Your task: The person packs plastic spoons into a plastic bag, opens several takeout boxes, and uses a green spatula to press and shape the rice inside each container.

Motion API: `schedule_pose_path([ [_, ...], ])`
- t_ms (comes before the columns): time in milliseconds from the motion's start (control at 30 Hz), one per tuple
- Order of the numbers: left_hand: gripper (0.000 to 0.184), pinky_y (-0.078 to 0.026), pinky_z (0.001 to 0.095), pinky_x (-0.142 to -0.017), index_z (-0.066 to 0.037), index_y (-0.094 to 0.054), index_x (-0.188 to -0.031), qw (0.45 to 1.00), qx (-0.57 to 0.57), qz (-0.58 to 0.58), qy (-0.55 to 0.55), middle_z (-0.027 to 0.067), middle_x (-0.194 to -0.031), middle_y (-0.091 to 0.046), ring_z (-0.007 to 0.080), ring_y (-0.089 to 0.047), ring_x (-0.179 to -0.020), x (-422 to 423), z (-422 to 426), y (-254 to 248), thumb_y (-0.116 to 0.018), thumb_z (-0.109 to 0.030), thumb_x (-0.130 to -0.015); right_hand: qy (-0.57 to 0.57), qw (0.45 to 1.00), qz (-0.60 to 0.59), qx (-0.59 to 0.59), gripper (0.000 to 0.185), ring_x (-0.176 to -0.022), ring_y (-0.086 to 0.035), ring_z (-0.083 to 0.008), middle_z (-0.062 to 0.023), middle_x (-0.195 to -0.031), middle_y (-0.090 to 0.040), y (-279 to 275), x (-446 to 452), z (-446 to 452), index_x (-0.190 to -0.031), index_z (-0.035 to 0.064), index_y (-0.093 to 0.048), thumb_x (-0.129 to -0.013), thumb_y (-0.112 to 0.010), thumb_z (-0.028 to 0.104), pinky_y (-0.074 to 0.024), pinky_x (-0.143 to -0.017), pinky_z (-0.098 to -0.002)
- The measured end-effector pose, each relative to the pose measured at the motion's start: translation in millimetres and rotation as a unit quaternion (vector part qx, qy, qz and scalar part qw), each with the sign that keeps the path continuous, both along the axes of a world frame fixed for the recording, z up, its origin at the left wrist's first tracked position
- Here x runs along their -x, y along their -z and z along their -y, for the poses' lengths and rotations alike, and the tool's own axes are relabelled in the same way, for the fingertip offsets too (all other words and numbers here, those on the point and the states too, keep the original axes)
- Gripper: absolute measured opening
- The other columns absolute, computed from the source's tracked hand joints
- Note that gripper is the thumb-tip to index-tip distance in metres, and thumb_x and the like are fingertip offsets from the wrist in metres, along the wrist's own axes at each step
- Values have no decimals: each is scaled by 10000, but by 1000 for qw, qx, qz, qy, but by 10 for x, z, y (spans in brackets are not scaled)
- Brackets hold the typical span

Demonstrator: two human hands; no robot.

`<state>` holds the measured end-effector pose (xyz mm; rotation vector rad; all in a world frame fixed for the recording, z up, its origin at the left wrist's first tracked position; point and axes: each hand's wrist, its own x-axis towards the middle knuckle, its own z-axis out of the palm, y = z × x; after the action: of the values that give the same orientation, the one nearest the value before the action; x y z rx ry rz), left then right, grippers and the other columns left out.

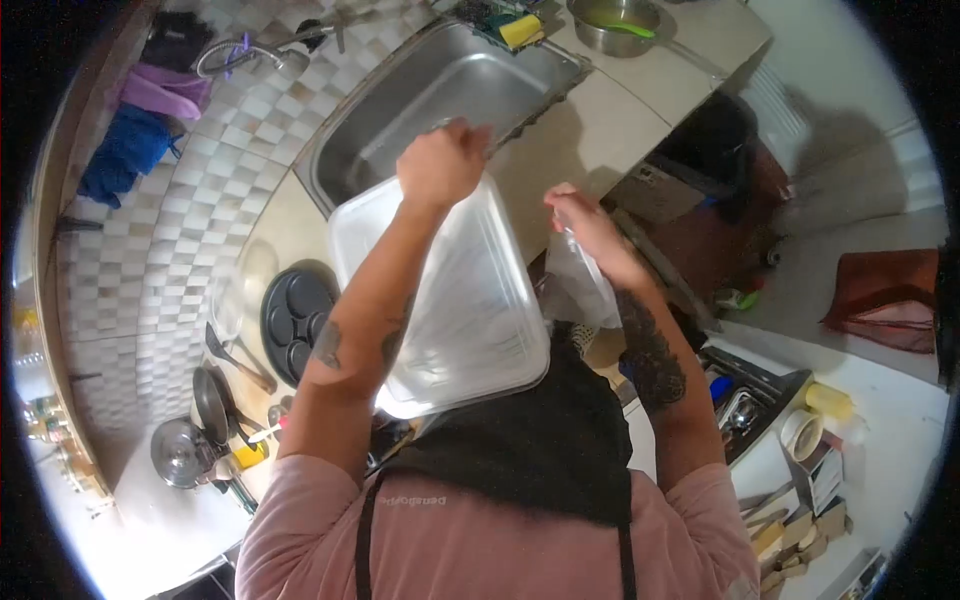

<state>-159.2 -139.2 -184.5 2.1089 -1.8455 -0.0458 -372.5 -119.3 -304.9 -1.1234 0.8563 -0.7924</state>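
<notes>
My left hand [443,168] is closed above the far end of a large pale rectangular tray [470,310], close to the sink's near edge. Its fingers curl away from me, so what they hold, if anything, is hidden. To the right of the tray, my right hand [592,235] pinches a crumpled, translucent plastic sheet or bag [580,285], which hangs down beside the counter. The tray lies at an angle on the counter in front of my black apron [500,430], and its surface looks whitish and streaked.
A steel sink [440,95] lies beyond the tray, with a tap [290,62] over it. A saucepan [615,25] stands at the far counter. On the left are a dark round pan with hollows [295,320] and a spatula [240,355]. An open drawer [750,400] is at right.
</notes>
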Motion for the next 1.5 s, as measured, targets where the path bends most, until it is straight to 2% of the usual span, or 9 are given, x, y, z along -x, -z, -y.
schedule_pose_path([
  [233,524,-505,483,-826,-109,-738,-1017,992,-129,13,4,198,-962,-706,421,-662,-910,-145,-31,81,-450,-543,-964,-17,999,43,-13,309,-795,-572,-128,-40,-949,-621,117,-741,301,-1091,34,-619,-1003,-453,279,-472,-741,-281],
  [333,493,-496,445,-855,-93,-737,-1033,938,-245,28,243,188,-994,-711,382,-666,-928,-374,178,-73,-511,-521,-936,-50,994,75,-62,397,-857,-599,-178,-87,-1022,-643,272,-890,392,-1165,21,-622,-1007,-426,327,-487,-777,-302],
  [467,414,-479,404,-881,-68,-726,-1084,853,-451,59,256,179,-1021,-706,320,-642,-995,-324,522,22,-647,-402,-852,-63,985,-23,157,544,-852,-601,-208,-112,-986,-642,643,-1079,721,-1156,8,-629,-1019,-361,462,-492,-740,-341],
  [533,398,-473,397,-893,-69,-724,-1091,874,-416,26,251,177,-1011,-696,313,-634,-1017,-243,384,37,-640,-378,-856,-77,995,-13,-62,656,-838,-608,-220,-137,-921,-646,365,-994,616,-1087,-2,-656,-1017,-323,559,-490,-746,-362],
  [1033,331,-514,410,-828,-116,-735,-1076,936,-261,-4,236,165,-971,-671,341,-645,-908,-147,4,-386,-606,-264,-810,-103,975,-75,183,723,-858,-668,-311,-256,-897,-679,198,-795,422,-1217,158,-684,-965,-295,713,-492,-813,-442],
  [1167,285,-517,362,-763,-15,-710,-1025,938,-219,-97,251,156,-923,-663,277,-653,-827,-229,-96,-752,-606,-120,-781,-105,966,-106,211,391,-1072,-651,-274,-183,-1140,-687,358,-680,470,-1279,102,-638,-993,-537,349,-480,-933,-372],
  [1333,233,-455,274,-726,12,-619,-997,931,-219,-174,236,58,-927,-571,134,-554,-818,-418,-312,-1026,-560,-9,-772,-15,967,-210,140,273,-879,-700,-310,-160,-1061,-709,31,-607,501,-1142,78,-689,-922,-640,234,-541,-787,-386],
  [1433,196,-433,254,-721,6,-573,-948,942,-182,-171,224,36,-897,-533,106,-522,-814,-401,-304,-781,-552,4,-753,-107,810,-327,475,221,-789,-699,-299,-139,-970,-718,-531,-534,343,-1043,47,-683,-864,-677,177,-547,-706,-393],
  [1500,182,-442,257,-707,31,-588,-933,942,-151,-205,219,67,-896,-563,126,-540,-791,-393,-280,-631,-548,9,-757,-196,757,-371,502,214,-839,-696,-283,-123,-973,-717,-563,-711,275,-1040,71,-695,-862,-649,182,-548,-719,-380],
])
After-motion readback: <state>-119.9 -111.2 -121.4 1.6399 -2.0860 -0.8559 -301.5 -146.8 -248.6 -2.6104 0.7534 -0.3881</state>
